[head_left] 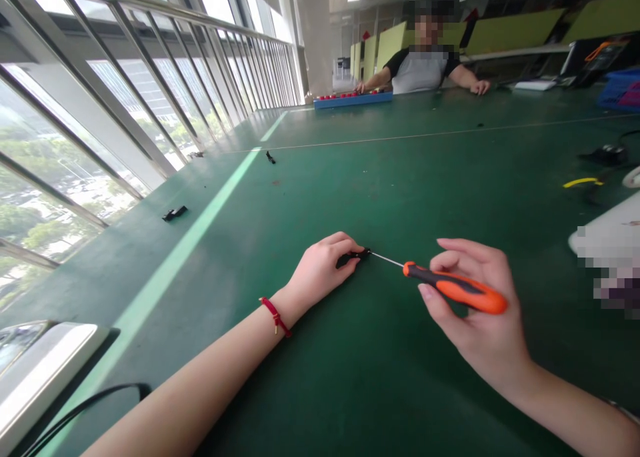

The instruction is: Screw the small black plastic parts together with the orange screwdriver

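My left hand (327,263) pinches a small black part (357,255) against the green tabletop (320,390); its exact kind is too small to make out. In my right hand (493,317) is a screwdriver (467,291) with an orange and black handle. The fingers and thumb curl loosely round that handle. Its thin metal shaft points left, and the tip meets the right end of the black part. A red cord bracelet (275,317) circles my left wrist.
Small black pieces (175,213) lie to the left. A white device with a cable (55,370) stands at bottom left. A person (425,70) sits across the table by a blue tray (353,101) holding red items. Yellow-handled tool (583,183) lies at right. Metal railing borders the left side.
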A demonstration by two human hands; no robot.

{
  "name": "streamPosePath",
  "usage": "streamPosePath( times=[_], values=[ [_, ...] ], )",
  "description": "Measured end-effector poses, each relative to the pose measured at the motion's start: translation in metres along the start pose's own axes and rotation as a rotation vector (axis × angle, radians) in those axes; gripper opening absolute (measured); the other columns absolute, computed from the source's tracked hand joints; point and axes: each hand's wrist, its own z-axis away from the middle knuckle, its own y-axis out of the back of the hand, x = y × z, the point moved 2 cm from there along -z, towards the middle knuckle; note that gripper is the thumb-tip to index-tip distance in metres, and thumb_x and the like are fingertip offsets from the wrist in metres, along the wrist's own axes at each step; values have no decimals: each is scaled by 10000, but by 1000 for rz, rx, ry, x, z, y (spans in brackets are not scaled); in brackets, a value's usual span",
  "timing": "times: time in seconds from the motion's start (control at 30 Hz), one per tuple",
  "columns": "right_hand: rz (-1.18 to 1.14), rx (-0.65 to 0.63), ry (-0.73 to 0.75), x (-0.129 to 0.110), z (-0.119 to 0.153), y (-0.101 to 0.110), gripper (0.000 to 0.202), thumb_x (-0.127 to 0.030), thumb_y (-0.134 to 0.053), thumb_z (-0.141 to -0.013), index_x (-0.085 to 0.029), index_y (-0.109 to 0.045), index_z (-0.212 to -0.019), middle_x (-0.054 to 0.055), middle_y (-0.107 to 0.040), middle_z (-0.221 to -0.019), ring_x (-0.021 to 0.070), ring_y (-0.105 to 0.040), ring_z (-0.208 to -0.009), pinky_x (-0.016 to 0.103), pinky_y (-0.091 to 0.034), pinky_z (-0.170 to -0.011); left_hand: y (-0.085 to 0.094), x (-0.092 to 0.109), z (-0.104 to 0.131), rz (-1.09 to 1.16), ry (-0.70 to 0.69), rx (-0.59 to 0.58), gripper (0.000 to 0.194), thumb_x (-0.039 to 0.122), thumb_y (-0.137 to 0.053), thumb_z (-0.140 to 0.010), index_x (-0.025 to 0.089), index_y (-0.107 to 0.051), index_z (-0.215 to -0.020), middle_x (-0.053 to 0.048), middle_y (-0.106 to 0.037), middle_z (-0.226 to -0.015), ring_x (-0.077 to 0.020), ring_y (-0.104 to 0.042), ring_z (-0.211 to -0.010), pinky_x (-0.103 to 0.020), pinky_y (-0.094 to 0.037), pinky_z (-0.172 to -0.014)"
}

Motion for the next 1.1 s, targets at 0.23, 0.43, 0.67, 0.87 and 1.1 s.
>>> streamPosePath(
  times=[0.23,0.43,0.67,0.87,1.1],
  values=[
    [90,-76,-4,-1,1,0,174,-232,-612,-814,-250,-556,-978,5,-606,-753,153,-622,-626,277,-512,-542,1,2,0,-1,13,-1,208,152,-515,-841,193,-666,-977,-37,-662,-1026,-150,-633,-884,-263,-525,-811],
    [50,-78,-14,-2,-1,1,231,-222,-605,-803,-233,-539,-1024,-34,-522,-646,125,-550,-526,270,-501,-518,0,2,0,-5,6,-5,211,158,-509,-849,195,-664,-987,-35,-660,-1028,-149,-631,-884,-264,-524,-805],
    [17,-9,0,0,1,2,287,-220,-638,-785,-251,-535,-1051,20,-600,-836,161,-626,-678,288,-534,-574,0,1,0,7,-2,-2,201,170,-513,-856,196,-664,-987,-33,-657,-1028,-146,-629,-885,-263,-521,-813],
    [75,-38,-100,1,-1,1,122,-268,-614,-813,-240,-582,-928,13,-599,-732,155,-606,-627,259,-489,-487,0,0,1,5,-7,1,205,168,-511,-859,203,-667,-988,-36,-657,-1034,-148,-633,-888,-264,-524,-808],
    [-15,38,-28,2,0,3,367,-223,-663,-757,-247,-519,-1094,2,-561,-783,154,-598,-645,305,-548,-614,0,0,1,2,-6,-2,193,171,-517,-863,197,-664,-986,-30,-658,-1029,-142,-628,-880,-256,-521,-806]
  ],
)
